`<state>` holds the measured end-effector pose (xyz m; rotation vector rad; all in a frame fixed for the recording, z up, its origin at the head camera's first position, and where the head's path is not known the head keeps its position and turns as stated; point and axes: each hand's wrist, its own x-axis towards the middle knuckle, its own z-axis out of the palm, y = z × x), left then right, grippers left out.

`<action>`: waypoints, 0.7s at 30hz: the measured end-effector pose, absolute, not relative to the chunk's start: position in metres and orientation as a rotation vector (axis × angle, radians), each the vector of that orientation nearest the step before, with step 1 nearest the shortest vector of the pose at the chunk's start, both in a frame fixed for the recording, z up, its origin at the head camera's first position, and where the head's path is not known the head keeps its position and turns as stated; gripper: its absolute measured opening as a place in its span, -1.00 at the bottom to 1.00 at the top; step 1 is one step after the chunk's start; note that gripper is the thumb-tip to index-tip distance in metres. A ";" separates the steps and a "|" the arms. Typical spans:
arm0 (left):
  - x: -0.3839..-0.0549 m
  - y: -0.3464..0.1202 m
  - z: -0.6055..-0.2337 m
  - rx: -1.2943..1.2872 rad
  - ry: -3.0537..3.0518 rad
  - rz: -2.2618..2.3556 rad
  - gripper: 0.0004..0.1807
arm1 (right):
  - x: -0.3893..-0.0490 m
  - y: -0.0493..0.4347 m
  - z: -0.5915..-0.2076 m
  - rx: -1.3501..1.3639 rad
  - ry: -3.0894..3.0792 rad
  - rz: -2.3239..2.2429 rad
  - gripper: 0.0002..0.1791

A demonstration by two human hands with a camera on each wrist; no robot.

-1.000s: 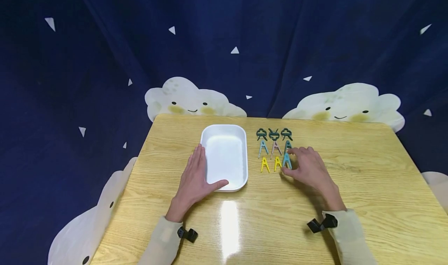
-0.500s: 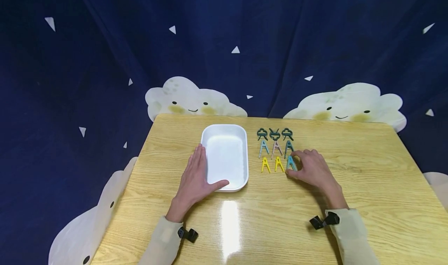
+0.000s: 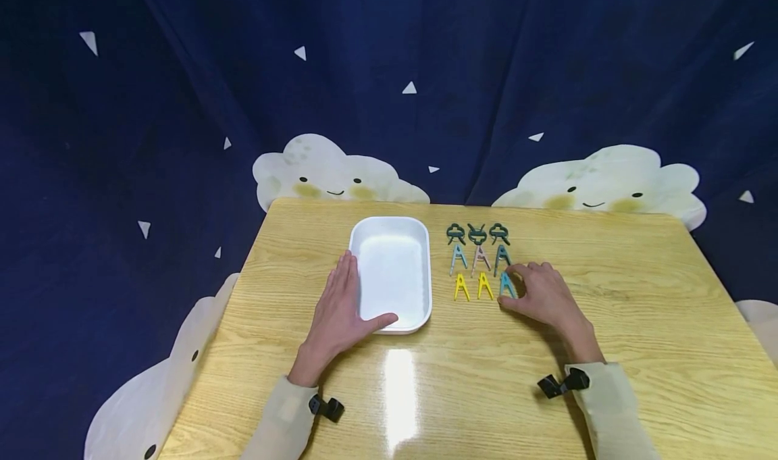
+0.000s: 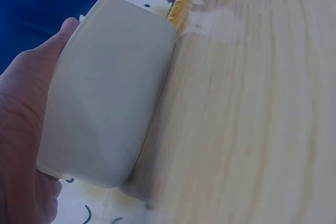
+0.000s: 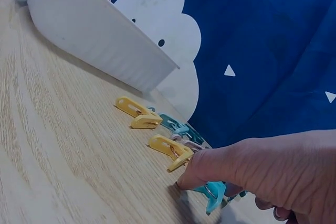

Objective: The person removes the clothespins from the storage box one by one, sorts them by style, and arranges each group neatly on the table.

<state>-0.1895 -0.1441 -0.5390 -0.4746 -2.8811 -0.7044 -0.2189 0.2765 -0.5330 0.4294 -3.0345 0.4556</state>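
My left hand (image 3: 337, 311) lies along the left wall of a white tray (image 3: 395, 271), fingers straight and thumb spread over its near edge. The left wrist view shows the tray's outer wall beside that hand. On the right, my right hand (image 3: 541, 294) has its index finger and thumb curled at the two ends of a blue clothespin (image 3: 507, 286), which rests on the table. Left of it lie two yellow clothespins (image 3: 484, 286). In the right wrist view the thumb partly hides the blue clothespin (image 5: 213, 195).
Behind the yellow ones is a row with a light blue clothespin (image 3: 458, 259), a pink clothespin (image 3: 480, 260) and a dark teal clothespin (image 3: 501, 257). Dark green cloud-shaped clips (image 3: 477, 234) form the back row. A blue curtain (image 3: 389, 88) hangs behind the wooden table (image 3: 638, 277).
The right hand has shifted slightly right with the blue clothespin, away from the yellow one beside it, then stayed nearly still. The left hand and tray have not moved.
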 end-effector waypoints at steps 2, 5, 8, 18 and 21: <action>-0.189 -0.144 -0.539 -0.473 -2.883 -0.708 0.54 | -0.219 0.277 -0.533 0.424 -3.041 0.455 -0.27; -0.188 -0.143 -0.539 -0.468 -2.892 -0.714 0.54 | -0.219 0.276 -0.530 0.414 -3.053 0.469 -0.24; -0.189 -0.142 -0.540 -0.470 -2.892 -0.718 0.54 | -0.216 0.276 -0.525 0.402 -3.048 0.514 -0.19; -0.198 -0.145 -0.548 -0.519 -2.814 -0.716 0.44 | -0.207 0.256 -0.511 0.465 -2.719 0.693 -0.53; -0.197 -0.147 -0.550 -0.504 -2.738 -0.752 0.34 | -0.201 0.244 -0.511 0.496 -2.593 0.749 -0.63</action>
